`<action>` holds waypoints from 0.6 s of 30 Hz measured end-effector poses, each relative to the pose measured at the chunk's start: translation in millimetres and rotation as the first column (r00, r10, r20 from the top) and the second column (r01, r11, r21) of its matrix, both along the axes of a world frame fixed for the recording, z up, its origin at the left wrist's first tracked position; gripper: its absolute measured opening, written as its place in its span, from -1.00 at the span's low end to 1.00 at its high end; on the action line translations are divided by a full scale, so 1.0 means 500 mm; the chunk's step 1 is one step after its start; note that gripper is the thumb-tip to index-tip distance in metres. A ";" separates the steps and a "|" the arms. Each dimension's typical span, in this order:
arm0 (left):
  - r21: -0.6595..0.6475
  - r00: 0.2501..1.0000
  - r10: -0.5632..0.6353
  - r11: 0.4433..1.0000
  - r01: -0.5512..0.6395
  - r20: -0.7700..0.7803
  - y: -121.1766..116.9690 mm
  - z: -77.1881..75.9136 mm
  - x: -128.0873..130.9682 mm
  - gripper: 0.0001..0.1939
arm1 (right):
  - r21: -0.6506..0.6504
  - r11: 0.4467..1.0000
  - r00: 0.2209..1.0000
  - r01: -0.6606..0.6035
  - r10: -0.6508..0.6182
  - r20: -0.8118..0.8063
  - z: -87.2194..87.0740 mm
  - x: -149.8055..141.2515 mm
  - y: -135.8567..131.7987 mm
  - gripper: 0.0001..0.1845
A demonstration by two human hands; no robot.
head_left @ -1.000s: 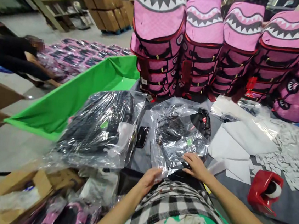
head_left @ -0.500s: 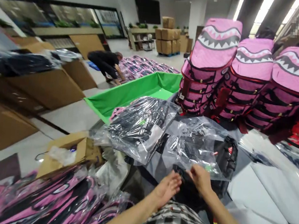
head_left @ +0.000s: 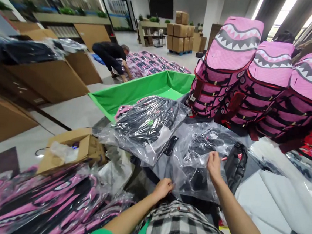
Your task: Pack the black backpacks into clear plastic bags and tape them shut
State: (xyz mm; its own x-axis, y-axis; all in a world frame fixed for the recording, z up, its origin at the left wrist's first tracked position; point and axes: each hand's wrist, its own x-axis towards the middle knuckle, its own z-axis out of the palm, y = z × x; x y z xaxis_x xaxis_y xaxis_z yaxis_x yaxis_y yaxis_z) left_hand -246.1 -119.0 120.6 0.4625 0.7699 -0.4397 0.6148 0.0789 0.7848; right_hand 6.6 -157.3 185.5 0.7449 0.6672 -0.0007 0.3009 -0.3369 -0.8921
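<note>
A clear plastic bag [head_left: 183, 179] lies in front of me over a black backpack [head_left: 198, 176], whose dark side part [head_left: 237, 161] sticks out uncovered on the right. My right hand [head_left: 214, 165] is closed, pinching the plastic over the backpack's middle. Down at the bag's near left corner, my left hand [head_left: 164, 188] is closed on the plastic edge, its fingertips partly hidden. Just beyond and to the left lies another dark backpack [head_left: 144, 121] wrapped in clear plastic. A small black item [head_left: 171, 145] rests between the two.
Pink backpacks [head_left: 236, 43] with shark-tooth prints are stacked at the right. White sheets [head_left: 264, 203] lie beside my right arm. Wrapped pink bags [head_left: 60, 203] and an open carton [head_left: 66, 150] are at my left. Behind a green bin [head_left: 142, 87], a person [head_left: 109, 56] bends over wrapped bags.
My right hand has moved up and right, bringing the plastic with it. My left hand has moved left and down and closed on the bag's edge. The plastic now reaches nearer to me.
</note>
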 end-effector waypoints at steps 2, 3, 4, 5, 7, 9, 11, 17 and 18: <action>0.114 0.996 -0.045 0.992 0.054 -0.082 -0.017 0.019 -0.029 -0.86 | 0.033 0.997 0.973 0.071 -0.076 0.220 0.003 -0.005 0.008 -0.68; 0.259 0.995 -0.054 0.963 0.075 -0.087 -0.027 0.034 -0.036 -0.91 | 0.022 0.999 0.949 0.050 -0.054 0.309 0.004 -0.015 0.008 -0.65; 0.445 0.996 -0.061 0.891 0.085 -0.067 -0.037 0.051 -0.035 -0.82 | -0.001 1.000 0.922 0.003 -0.002 0.386 0.005 -0.030 0.004 -0.62; 0.632 0.997 -0.076 0.771 0.081 -0.035 -0.043 0.068 -0.028 -0.71 | -0.030 0.998 0.887 -0.059 0.066 0.457 0.007 -0.048 -0.001 -0.59; 0.862 0.994 -0.105 0.506 0.030 0.027 -0.042 0.095 0.002 -0.54 | -0.076 0.977 0.782 -0.201 0.207 0.587 0.013 -0.091 -0.018 -0.59; 0.897 0.994 -0.073 0.439 -0.045 0.086 -0.020 0.106 0.033 -0.54 | -0.114 0.937 0.640 -0.332 0.312 0.702 0.023 -0.127 -0.039 -0.61; 0.862 0.993 0.010 0.495 -0.106 0.116 0.015 0.099 0.043 -0.67 | -0.183 0.892 0.495 -0.414 0.389 0.777 0.031 -0.145 -0.066 -0.67; 0.855 0.998 0.038 0.515 -0.062 0.049 0.051 0.044 -0.063 -0.73 | -0.481 0.803 0.216 -0.350 0.569 0.793 -0.003 -0.078 -0.185 -0.83; 0.857 0.999 0.029 0.513 -0.052 0.044 0.044 0.037 -0.082 -0.73 | -0.504 0.805 0.220 -0.313 0.577 0.786 -0.015 -0.056 -0.211 -0.81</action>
